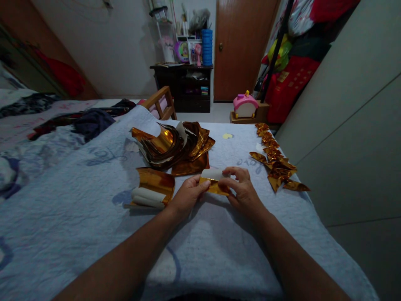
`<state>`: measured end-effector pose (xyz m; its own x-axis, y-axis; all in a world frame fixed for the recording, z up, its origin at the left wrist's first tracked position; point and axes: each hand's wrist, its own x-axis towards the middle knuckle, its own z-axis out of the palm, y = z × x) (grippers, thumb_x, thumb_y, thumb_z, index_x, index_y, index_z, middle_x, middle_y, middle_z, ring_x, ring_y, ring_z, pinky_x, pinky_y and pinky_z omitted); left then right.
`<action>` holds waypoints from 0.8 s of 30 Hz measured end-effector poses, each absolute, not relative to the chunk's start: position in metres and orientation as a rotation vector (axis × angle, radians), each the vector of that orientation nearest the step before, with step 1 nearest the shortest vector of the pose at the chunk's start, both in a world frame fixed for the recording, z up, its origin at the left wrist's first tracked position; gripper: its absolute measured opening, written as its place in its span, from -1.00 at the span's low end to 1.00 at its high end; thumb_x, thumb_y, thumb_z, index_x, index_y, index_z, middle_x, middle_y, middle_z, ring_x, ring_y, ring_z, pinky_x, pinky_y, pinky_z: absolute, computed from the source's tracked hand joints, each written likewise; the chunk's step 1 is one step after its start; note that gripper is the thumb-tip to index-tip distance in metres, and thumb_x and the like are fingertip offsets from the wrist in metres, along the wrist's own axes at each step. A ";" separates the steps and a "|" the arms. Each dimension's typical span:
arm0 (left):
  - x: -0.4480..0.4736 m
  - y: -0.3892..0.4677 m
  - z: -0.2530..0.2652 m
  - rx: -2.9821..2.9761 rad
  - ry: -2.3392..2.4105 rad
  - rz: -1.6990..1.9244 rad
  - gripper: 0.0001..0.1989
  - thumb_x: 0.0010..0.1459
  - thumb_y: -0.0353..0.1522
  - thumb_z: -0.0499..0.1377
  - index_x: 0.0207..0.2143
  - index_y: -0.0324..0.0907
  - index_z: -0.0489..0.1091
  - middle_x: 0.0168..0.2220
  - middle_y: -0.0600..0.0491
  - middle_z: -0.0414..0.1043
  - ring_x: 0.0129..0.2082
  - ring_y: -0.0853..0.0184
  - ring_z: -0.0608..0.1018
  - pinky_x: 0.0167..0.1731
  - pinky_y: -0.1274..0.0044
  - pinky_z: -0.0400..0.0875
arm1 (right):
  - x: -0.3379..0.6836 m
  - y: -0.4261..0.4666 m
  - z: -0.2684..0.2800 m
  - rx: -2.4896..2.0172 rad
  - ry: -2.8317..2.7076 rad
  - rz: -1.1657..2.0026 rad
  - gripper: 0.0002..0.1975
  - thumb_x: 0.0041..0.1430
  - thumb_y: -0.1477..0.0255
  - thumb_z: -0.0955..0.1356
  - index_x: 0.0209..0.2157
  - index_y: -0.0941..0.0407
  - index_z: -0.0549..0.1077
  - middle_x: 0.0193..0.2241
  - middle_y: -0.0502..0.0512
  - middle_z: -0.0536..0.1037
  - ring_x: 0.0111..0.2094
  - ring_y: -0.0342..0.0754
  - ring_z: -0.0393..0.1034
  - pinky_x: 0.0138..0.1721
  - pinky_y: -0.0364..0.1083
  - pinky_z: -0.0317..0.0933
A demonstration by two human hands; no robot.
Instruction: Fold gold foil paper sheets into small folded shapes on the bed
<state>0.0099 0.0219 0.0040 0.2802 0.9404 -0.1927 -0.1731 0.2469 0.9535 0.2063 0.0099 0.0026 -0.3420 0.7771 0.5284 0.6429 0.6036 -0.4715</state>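
Observation:
A sheet of gold foil paper (215, 187), gold on one face and pale on the other, is partly folded between my hands. My left hand (189, 192) pinches its left end, thumb on top. At the right end, my right hand (242, 188) grips it with thumb and fingers. Left of my hands lie curled gold sheets (156, 180) with a rolled pale side. Behind them is a thick, curved stack of gold foil sheets (169, 144). To the right, several folded gold foil pieces (278, 167) lie in a row along the edge.
A pale blue patterned sheet (103, 238) covers the bed under everything. Dark clothes (94, 121) lie at the far left. Beyond the bed are a wooden chair (161, 102), a dark cabinet (192, 90) and a pink toy (245, 104). A white wardrobe (354, 138) borders the right side.

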 end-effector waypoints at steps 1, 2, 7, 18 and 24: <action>0.011 0.022 0.004 1.024 0.987 0.958 -0.66 0.03 -0.19 0.34 -0.24 -0.25 0.50 -0.53 0.18 0.29 -0.61 0.52 0.20 -0.61 0.63 0.07 | 0.206 0.010 0.003 -1.123 -2.099 0.224 -0.67 0.10 0.68 0.34 -0.18 0.02 0.54 0.01 0.17 0.40 0.05 0.15 0.22 0.07 0.16 0.20; 0.012 0.022 0.004 1.037 1.008 0.966 -0.67 0.03 -0.19 0.34 -0.25 -0.25 0.50 -0.52 0.17 0.31 -0.60 0.52 0.22 -0.60 0.63 0.08 | 0.207 0.010 0.004 -1.128 -2.114 0.224 -0.68 0.08 0.68 0.35 -0.20 0.03 0.54 0.00 0.16 0.41 0.04 0.15 0.22 0.07 0.15 0.19; 0.012 0.024 0.000 0.992 1.054 1.020 -0.66 0.03 -0.18 0.35 -0.27 -0.24 0.43 -0.39 0.10 0.45 -0.49 0.46 0.41 -0.48 0.63 0.28 | 0.206 0.008 0.006 -1.172 -2.142 0.201 -0.79 0.11 0.65 0.37 -0.31 0.05 0.53 -0.04 0.15 0.45 -0.04 0.14 0.22 0.02 0.13 0.15; 0.012 0.021 0.002 1.352 1.154 1.025 -0.70 0.21 -0.32 0.17 -0.02 -0.13 0.25 -0.48 0.20 0.37 -0.43 0.37 0.48 -0.35 0.56 0.32 | 0.202 0.007 0.009 -1.150 -2.275 0.312 -0.83 0.11 0.65 0.38 -0.36 0.08 0.45 -0.24 0.11 0.50 -0.16 0.06 0.22 -0.13 0.03 0.08; 0.010 0.023 -0.008 1.946 1.410 0.873 -0.69 0.17 -0.46 0.15 -0.01 -0.14 0.33 -0.24 0.02 0.47 -0.19 0.20 0.49 -0.14 0.41 0.33 | 0.200 0.007 0.004 -1.160 -2.411 0.471 -0.90 0.20 0.60 0.36 -0.36 0.11 0.43 -0.32 0.08 0.48 -0.23 0.01 0.23 -0.18 -0.02 0.07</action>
<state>0.0095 0.0231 -0.0078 0.2284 0.9582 0.1723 0.5811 -0.2762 0.7656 0.1996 0.0065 0.0040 -0.5624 0.7959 0.2243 0.6528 0.5938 -0.4703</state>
